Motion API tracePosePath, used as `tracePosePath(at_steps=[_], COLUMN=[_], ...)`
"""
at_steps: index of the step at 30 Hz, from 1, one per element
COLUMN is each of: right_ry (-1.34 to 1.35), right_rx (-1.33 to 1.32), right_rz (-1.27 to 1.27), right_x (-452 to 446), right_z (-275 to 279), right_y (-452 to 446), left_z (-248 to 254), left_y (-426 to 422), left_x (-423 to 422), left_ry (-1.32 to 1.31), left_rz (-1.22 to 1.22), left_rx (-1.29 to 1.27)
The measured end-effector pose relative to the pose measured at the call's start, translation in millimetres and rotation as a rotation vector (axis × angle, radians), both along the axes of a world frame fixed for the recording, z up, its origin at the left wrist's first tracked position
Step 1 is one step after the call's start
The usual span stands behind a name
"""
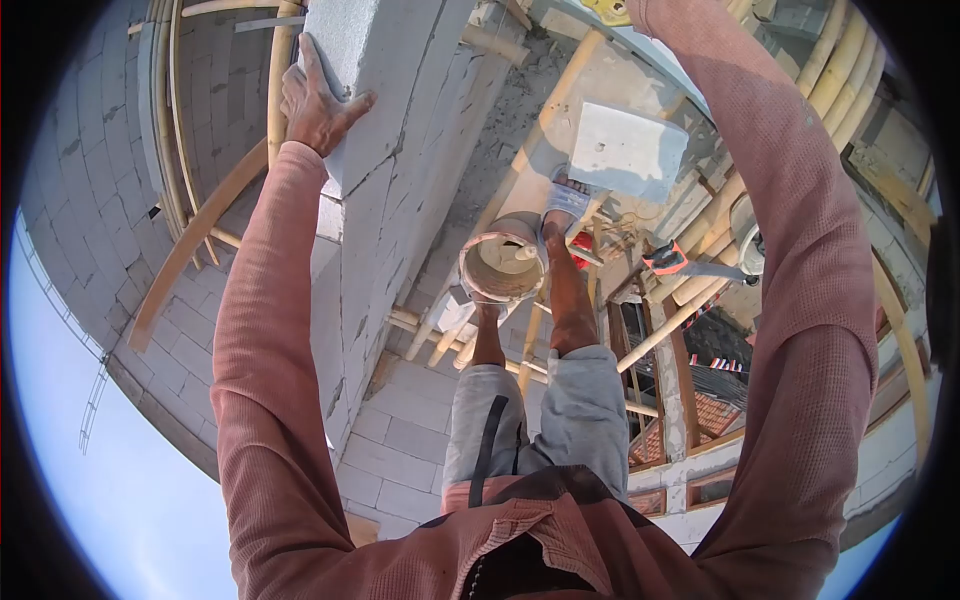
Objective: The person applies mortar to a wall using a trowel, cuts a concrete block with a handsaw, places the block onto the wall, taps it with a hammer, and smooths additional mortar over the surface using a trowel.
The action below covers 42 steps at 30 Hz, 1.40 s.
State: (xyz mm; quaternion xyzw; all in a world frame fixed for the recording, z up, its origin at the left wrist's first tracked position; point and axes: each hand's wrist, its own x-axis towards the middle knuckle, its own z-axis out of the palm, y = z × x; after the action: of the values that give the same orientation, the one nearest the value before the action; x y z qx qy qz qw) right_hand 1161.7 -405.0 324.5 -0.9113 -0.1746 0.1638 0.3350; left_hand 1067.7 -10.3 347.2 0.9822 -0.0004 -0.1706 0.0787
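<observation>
Left side is taken up by a pale block wall (400, 175), run from near to far, with dark joints and cracks seen on its face. Bamboo poles (835, 70) are bundled at far right; more are laid under and around the feet. Top block (352, 62) is seated on the wall at far left, its end face exposed toward the near side. A loose slab (628, 155) is set down right of centre, far side, just beyond the forward foot; its top is partly lit. Bucket (472, 280) is placed at centre, just left of that foot, with greyish wet mix held inside. Saw (665, 260), orange and black handle, is laid right of the bucket, blade pointed right.

Left hand (316, 110) is spread on the top block, thumb stuck out to the right, nothing pinched. Right hand (640, 14) is mostly cut off at the far edge; its grip cannot be told. A yellow object (605, 10) is seen just left of it; contact cannot be confirmed.
</observation>
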Motion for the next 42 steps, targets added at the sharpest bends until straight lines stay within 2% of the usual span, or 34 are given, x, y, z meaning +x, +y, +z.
tracePosePath(at_steps=[5,10,27,42], right_ry=[0.035,0.039,0.055,0.052], right_rx=[-0.018,-0.036,-0.033,-0.024], right_rz=[-0.003,0.004,0.01,0.011], right_x=[-10,-18,-20,-26], right_z=[-4,-1,-1,-3], right_y=[6,2,9,14], left_z=[-4,-2,-7,-5], left_y=[2,-23,6,4], left_x=[-9,-18,-6,-7], left_ry=[0.029,-0.056,0.071,0.026], left_rz=[0.001,-0.002,-0.075,-0.035], left_rx=[0.007,0.014,0.079,0.012])
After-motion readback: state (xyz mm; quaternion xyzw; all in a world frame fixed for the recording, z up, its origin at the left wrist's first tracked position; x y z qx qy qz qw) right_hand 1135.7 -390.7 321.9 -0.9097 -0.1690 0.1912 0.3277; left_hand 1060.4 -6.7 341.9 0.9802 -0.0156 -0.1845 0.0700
